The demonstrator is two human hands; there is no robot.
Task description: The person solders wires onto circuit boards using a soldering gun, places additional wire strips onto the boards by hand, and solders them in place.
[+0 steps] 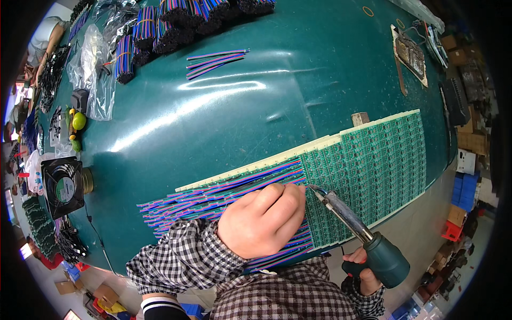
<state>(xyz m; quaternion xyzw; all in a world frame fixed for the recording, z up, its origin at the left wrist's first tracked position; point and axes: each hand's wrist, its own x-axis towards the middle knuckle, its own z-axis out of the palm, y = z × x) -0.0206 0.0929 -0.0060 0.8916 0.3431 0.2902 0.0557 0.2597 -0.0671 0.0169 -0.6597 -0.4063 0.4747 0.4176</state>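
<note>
My left hand (264, 218) is closed in a pinch over the circuit boards, its fingertips gathered on a wire whose end they mostly hide. Below the picture's centre, my right hand (368, 277) grips the dark green handle of a soldering iron (349, 217). The iron's tip rests close beside my left fingertips, at the edge of the wired rows. A panel of green circuit boards (384, 165) with pale edge strips slants across the table. Many red, blue, green and black wires (176, 205) run leftward from its left part, partly under my left hand and sleeve.
Bundled wires (176, 21) are heaped at the far edge, with a few loose wires (216, 63) nearer. A black fan (63, 186) stands at the left, near a clear plastic bag (93, 69). A soiled metal tray (409, 56) lies far right; a small block (360, 118) touches the panel's back edge.
</note>
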